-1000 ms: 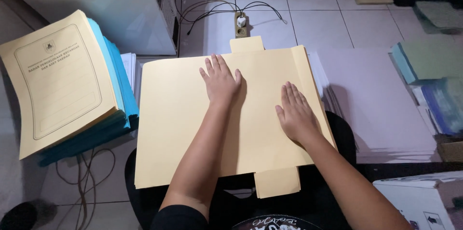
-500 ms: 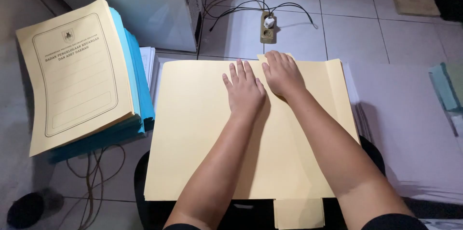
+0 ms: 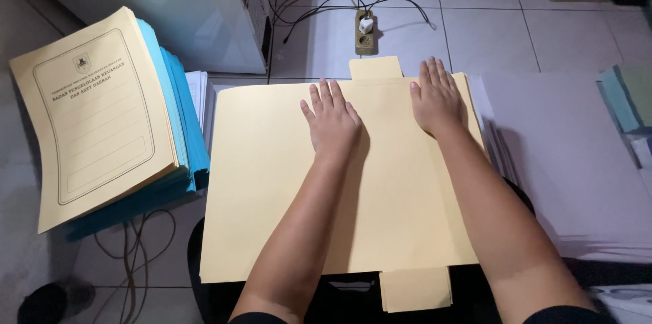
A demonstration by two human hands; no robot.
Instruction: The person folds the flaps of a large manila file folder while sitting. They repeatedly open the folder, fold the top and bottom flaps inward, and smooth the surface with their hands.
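We note the open folder [image 3: 272, 181] lying central, both hands flat on its far half: left hand [image 3: 333, 122] mid-sheet, right hand [image 3: 438, 98] near the far right edge. Left of it sits a folder stack [image 3: 102, 120]. Behind it, on the floor, a power strip [image 3: 365, 32]. Right, a paper pile [image 3: 577, 161].

The left hand [image 3: 333, 120] and right hand [image 3: 438, 100] are bare, with no rings or watch, both arms are bare too, and dark sleeves start up high.
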